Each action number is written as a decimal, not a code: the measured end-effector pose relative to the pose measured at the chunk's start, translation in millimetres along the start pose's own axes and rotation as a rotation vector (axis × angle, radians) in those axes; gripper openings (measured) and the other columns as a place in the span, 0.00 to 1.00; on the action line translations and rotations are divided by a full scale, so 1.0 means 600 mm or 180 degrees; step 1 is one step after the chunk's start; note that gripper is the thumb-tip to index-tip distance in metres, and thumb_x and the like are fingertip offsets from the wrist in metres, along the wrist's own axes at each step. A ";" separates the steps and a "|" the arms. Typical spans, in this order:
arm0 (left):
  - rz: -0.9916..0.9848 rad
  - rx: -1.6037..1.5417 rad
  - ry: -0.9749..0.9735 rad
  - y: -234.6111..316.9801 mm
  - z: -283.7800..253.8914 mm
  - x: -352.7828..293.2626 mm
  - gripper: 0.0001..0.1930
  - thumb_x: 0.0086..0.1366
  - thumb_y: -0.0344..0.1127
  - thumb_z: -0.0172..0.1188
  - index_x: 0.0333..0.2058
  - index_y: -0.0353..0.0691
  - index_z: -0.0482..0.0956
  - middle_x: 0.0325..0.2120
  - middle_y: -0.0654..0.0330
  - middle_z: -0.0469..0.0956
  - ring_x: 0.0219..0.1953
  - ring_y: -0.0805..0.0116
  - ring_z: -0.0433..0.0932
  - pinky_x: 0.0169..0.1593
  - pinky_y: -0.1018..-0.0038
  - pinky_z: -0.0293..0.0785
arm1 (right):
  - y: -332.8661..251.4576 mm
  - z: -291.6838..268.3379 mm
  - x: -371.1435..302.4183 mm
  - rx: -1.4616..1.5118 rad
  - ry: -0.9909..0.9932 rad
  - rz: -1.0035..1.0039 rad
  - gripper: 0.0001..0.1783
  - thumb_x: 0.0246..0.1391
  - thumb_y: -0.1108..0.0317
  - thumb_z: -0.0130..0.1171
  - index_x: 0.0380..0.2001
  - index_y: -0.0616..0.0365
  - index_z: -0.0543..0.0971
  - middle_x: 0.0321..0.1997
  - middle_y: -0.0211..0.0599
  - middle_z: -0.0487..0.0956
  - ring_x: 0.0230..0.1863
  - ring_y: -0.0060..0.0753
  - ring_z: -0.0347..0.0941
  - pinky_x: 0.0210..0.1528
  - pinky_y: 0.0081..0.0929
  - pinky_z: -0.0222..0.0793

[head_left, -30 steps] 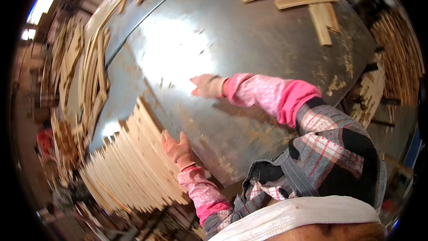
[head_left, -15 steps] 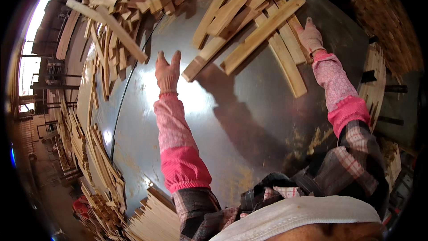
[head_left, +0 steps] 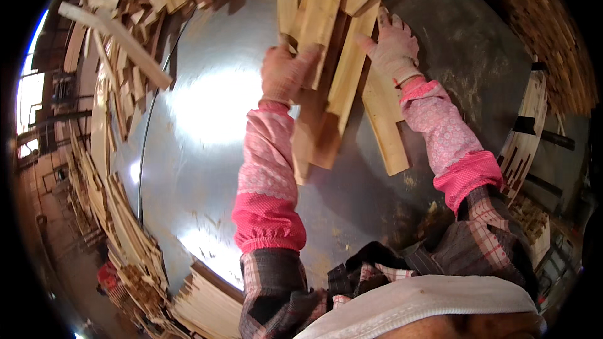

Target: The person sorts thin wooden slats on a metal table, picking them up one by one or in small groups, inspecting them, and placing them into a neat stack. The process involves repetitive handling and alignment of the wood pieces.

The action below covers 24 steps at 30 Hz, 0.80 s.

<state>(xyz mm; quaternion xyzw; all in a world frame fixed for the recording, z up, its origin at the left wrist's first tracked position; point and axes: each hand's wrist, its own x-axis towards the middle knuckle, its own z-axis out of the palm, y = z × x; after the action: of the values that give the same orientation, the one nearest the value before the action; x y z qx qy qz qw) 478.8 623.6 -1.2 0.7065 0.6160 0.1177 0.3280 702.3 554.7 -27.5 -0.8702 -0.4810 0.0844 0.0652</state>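
My left hand [head_left: 286,74], in a pale glove, is against the left side of a loose bundle of wooden boards [head_left: 323,16]. Its thumb lies over one board and stands apart from the fingers, whose tips are partly lost among the wood. On the bundle's other side, my right hand [head_left: 396,47] spreads its gloved fingers along a board's right edge. Below that palm, a shorter board [head_left: 386,129] slants on the metal tabletop [head_left: 213,144]. The boards lie nearly lengthwise to me, overlapping, with uneven near ends. Pink sleeve covers wrap both forearms.
A jumbled heap of wood offcuts [head_left: 125,19] sits at the far left. A dark cable [head_left: 146,144] crosses the table beside long strips [head_left: 129,220]. Stacked strips [head_left: 204,304] stand near my left elbow. More stacked wood [head_left: 549,37] rises at the right.
Both hands have come inward, the left to the right and the right to the left. The boards between them have turned from diagonal to nearly lengthwise and lie closer together, nearer me.
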 end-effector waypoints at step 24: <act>-0.1734 -0.0878 0.1269 -0.370 -0.105 -0.915 0.38 0.55 0.42 0.74 0.59 0.28 0.69 0.52 0.42 0.79 0.52 0.49 0.80 0.52 0.59 0.79 | -0.343 0.146 -0.521 0.2607 -0.1753 -0.0270 0.32 0.52 0.44 0.67 0.42 0.68 0.82 0.36 0.43 0.84 0.39 0.42 0.81 0.45 0.34 0.74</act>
<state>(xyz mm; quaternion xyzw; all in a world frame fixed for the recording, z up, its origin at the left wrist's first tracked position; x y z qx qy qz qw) 149.7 129.3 41.8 0.4288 0.8117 0.2434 0.3130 350.2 401.2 -47.0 -0.6981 -0.4427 0.4905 0.2757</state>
